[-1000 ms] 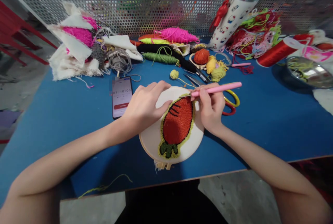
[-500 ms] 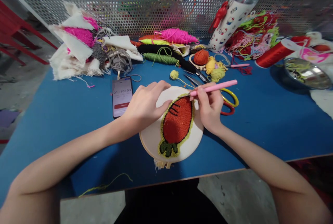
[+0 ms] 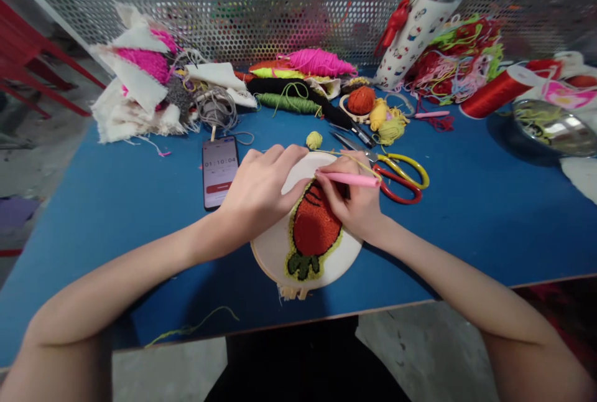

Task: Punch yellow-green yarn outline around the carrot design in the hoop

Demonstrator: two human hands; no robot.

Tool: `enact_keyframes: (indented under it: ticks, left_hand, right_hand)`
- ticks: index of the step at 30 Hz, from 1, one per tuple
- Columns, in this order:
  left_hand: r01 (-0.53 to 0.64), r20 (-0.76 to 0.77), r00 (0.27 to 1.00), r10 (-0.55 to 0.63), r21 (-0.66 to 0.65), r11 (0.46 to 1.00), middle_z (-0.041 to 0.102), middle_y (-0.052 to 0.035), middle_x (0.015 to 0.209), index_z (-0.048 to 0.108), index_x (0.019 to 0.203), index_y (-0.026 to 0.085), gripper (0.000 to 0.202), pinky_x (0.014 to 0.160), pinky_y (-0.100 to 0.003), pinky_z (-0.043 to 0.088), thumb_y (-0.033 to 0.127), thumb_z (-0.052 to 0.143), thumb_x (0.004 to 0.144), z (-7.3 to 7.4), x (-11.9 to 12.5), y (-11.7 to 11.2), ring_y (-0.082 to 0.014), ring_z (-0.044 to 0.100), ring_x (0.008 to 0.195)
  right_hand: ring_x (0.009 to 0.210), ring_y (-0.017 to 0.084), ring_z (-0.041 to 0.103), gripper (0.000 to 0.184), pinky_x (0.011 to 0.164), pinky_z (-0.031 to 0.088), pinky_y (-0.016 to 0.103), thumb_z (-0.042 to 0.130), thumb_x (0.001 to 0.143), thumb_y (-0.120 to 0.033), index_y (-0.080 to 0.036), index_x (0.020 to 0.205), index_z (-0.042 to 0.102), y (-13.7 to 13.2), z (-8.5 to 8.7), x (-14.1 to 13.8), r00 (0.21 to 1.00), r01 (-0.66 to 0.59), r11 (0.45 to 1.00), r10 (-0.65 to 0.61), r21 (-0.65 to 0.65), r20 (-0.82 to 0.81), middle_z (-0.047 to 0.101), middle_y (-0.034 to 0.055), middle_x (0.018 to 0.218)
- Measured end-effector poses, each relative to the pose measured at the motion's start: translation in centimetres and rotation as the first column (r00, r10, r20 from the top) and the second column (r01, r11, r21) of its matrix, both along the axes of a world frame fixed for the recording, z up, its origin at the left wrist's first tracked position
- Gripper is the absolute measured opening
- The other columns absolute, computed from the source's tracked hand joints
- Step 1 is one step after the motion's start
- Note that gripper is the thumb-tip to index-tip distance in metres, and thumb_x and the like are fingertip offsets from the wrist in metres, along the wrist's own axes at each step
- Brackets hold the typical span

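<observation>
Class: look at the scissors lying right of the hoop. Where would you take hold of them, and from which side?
Take the scissors by the two handle loops, coming from the right. The loops lie flat on bare table, while the blades point up-left, close to the right hand and its pink needle.

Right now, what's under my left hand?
The left hand rests on the hoop, over its upper left rim and white cloth. The carrot shows beside the fingertips, where the right hand holds a needle. Whatever lies beneath the palm is hidden.
</observation>
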State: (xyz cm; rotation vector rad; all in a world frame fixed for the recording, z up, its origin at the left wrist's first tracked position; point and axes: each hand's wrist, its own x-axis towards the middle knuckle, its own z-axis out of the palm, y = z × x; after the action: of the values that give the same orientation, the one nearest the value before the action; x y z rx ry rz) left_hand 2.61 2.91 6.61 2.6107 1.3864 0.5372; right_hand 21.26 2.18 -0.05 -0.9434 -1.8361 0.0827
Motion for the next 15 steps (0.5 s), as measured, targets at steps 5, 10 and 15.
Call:
enact_keyframes:
  ticks: [5, 10, 15]
  left_hand:
    - [0.003, 0.010, 1.000, -0.002, -0.053, 0.999, 0.070, -0.0090, 0.111, 0.059, 0.118, 0.016, 0.033, 0.084, -0.037, 0.045, 0.035, 0.054, 0.092, -0.44, -0.03, 0.67, -0.0272, 0.066, 0.102]
    - [0.014, 0.012, 1.000, -0.013, -0.051, 0.999, 0.070, -0.0093, 0.111, 0.057, 0.119, 0.016, 0.033, 0.085, -0.038, 0.045, 0.035, 0.054, 0.092, -0.49, -0.09, 0.66, -0.0273, 0.065, 0.103]
    - [0.007, 0.002, 1.000, -0.007, -0.069, 0.998, 0.070, -0.0092, 0.111, 0.057, 0.119, 0.016, 0.033, 0.085, -0.038, 0.046, 0.034, 0.054, 0.091, -0.47, -0.09, 0.70, -0.0273, 0.065, 0.102]
  right_hand:
    - [0.078, 0.016, 0.066, 0.008, 0.074, 0.055, 0.035, 0.059, 0.092, -0.025, -0.023, 0.086, 0.063, -0.19, 0.50, 0.18, 0.950, -0.063, 0.979, -0.001, -0.194, -0.313, 0.067, 0.0010, 0.081]
    - [0.065, 0.012, 0.061, 0.017, 0.065, 0.053, 0.030, 0.060, 0.092, -0.034, -0.023, 0.079, 0.060, -0.14, 0.78, 0.13, 0.843, -0.088, 0.954, -0.083, -0.288, -0.532, 0.062, -0.0018, 0.072]
    - [0.059, 0.010, 0.055, 0.023, 0.061, 0.050, 0.029, 0.062, 0.090, -0.038, -0.022, 0.074, 0.059, 0.15, 0.86, 0.08, 0.792, -0.110, 0.945, -0.104, -0.308, -0.601, 0.057, -0.0026, 0.067]
